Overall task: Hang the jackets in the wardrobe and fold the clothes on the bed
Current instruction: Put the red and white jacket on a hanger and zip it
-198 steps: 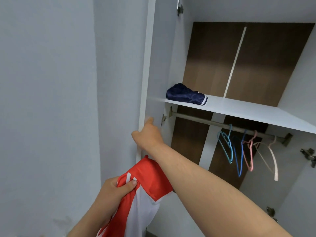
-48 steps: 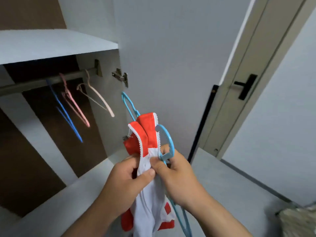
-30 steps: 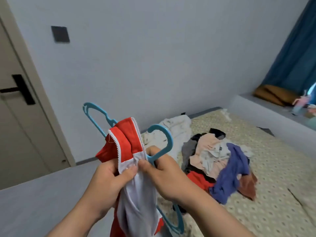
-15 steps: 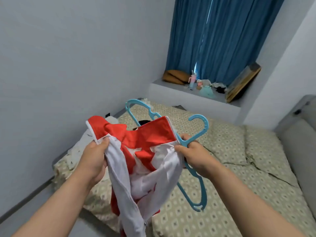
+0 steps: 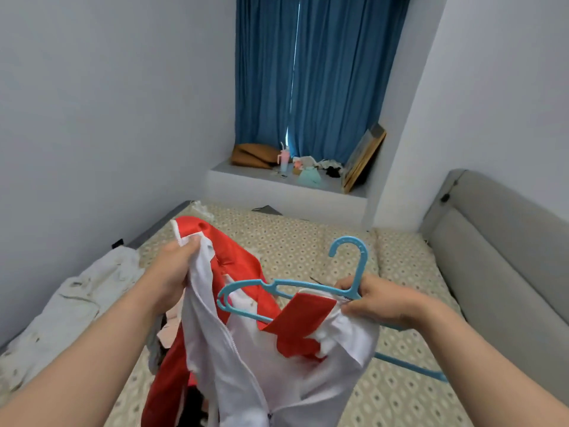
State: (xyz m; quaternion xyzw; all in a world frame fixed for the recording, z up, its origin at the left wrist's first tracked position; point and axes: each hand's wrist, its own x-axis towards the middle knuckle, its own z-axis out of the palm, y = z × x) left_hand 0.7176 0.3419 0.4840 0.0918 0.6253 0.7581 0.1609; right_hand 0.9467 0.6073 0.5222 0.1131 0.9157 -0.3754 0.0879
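Head view: both forearms reach out over the bed (image 5: pixel 308 241). The left hand (image 5: pixel 172 269) pinches the zip edge of one red-and-white jacket (image 5: pixel 246 349) — raised, apart from the right hand (image 5: pixel 378 300), which grips the other edge plus one blue hanger (image 5: pixel 292 288). Bare mattress lies right of the jacket.

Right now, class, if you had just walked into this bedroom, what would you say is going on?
A person stands over the bed holding a red and white jacket spread open between both hands. The left hand pinches one zip edge near the collar. The right hand has both the other side of the jacket and the neck of a blue hanger in its grip. The hanger lies across the opening, not yet inside the shoulders. Other clothes lie on the bed.
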